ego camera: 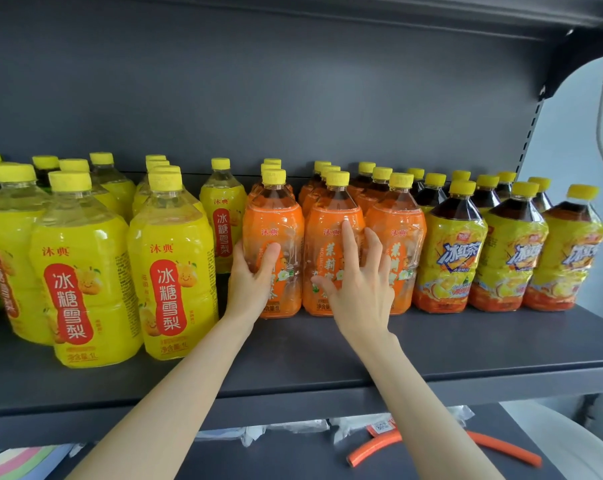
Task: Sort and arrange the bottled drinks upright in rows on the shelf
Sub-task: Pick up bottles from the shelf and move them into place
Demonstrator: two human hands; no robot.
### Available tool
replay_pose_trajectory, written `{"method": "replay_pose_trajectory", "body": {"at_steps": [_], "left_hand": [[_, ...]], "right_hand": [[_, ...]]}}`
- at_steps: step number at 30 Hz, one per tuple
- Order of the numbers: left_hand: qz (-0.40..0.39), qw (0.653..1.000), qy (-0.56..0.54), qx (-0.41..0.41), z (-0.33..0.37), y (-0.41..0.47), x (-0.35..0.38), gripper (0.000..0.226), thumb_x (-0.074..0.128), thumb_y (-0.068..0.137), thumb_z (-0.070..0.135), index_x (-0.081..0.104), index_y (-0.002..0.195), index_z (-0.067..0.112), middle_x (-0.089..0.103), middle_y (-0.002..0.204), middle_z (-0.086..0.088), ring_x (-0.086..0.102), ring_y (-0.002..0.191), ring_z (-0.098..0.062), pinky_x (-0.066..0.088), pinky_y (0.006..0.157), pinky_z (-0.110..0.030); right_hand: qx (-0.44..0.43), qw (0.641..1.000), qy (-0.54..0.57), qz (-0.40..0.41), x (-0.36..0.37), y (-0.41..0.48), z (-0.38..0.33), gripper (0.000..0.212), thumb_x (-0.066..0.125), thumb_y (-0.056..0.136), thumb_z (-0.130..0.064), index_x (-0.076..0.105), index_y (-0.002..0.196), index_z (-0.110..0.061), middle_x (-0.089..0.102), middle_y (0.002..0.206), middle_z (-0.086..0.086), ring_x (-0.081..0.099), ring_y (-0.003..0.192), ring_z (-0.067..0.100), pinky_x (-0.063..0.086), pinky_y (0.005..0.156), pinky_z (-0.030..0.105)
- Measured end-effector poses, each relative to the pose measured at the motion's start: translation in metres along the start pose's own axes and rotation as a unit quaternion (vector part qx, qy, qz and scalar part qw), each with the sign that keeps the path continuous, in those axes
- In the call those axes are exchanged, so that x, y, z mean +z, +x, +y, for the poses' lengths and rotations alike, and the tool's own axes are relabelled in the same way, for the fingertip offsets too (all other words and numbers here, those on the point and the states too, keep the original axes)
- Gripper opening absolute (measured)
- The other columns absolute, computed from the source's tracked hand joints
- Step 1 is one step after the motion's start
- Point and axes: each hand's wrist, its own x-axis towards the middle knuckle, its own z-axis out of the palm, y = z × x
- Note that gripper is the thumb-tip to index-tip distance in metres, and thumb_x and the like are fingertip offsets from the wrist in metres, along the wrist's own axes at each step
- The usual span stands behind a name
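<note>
Dark grey metal shelf (328, 344) carries upright plastic bottles in rows. Left hand (250, 277) has its grip wrapped around the front orange-labelled, yellow-capped bottle (274, 216) of the leftmost orange row. Right hand (357, 289), grip spread wide, fingers rest flat against the adjacent orange-labelled bottle (334, 216). Yellow pear-drink bottles (170, 271) stand left; dark iced-tea bottles (452, 244) right.
</note>
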Motion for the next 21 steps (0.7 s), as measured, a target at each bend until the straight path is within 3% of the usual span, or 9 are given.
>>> {"method": "replay_pose_trajectory", "body": {"at_steps": [6,12,16,18,21], "left_hand": [[0.001,1.000,0.015,0.007,0.008,-0.007,-0.001,0.086,0.052,0.075,0.062,0.023,0.146,0.025,0.045,0.139,0.000,0.048,0.123,-0.018,0.044,0.089,-0.029],[0.068,0.981,0.160,0.091,0.016,-0.043,0.006,0.087,0.065,0.084,0.039,0.012,0.150,0.018,0.025,0.154,-0.005,0.027,0.140,-0.021,0.032,0.111,-0.043],[0.114,0.924,0.297,0.212,0.020,-0.070,0.028,0.086,0.077,0.077,0.022,0.029,0.145,0.006,0.021,0.153,-0.021,0.022,0.142,-0.036,0.029,0.111,-0.048],[0.094,0.883,0.381,0.258,0.020,-0.071,0.039,0.089,0.081,0.072,0.023,0.033,0.145,0.008,0.017,0.154,-0.022,0.017,0.142,-0.041,0.024,0.111,-0.054],[0.042,0.827,0.480,0.288,0.019,-0.064,0.051,0.098,0.082,0.071,0.028,0.023,0.148,0.016,0.001,0.155,-0.014,0.003,0.143,-0.039,0.013,0.112,-0.058]], "right_hand": [[-0.017,0.998,0.050,-0.023,-0.005,-0.003,0.011,0.086,0.073,0.083,-0.039,0.024,0.152,-0.024,0.030,0.153,0.014,0.039,0.131,0.035,0.056,0.071,0.038],[-0.006,0.995,0.096,0.014,-0.025,-0.007,0.050,0.071,0.077,0.081,-0.030,0.044,0.142,-0.013,0.040,0.145,0.015,0.036,0.129,0.035,0.052,0.086,0.048],[-0.029,0.996,0.079,-0.002,-0.033,0.001,0.077,0.077,0.077,0.080,-0.025,0.038,0.146,-0.014,0.029,0.154,0.016,0.025,0.136,0.038,0.041,0.101,0.054],[-0.048,0.996,0.070,-0.019,-0.034,0.003,0.086,0.080,0.077,0.081,-0.024,0.035,0.148,-0.017,0.023,0.157,0.015,0.022,0.138,0.039,0.042,0.100,0.055],[-0.067,0.996,0.046,-0.045,-0.034,0.005,0.093,0.083,0.077,0.081,-0.022,0.031,0.150,-0.022,0.015,0.160,0.013,0.021,0.140,0.040,0.050,0.093,0.053]]}}
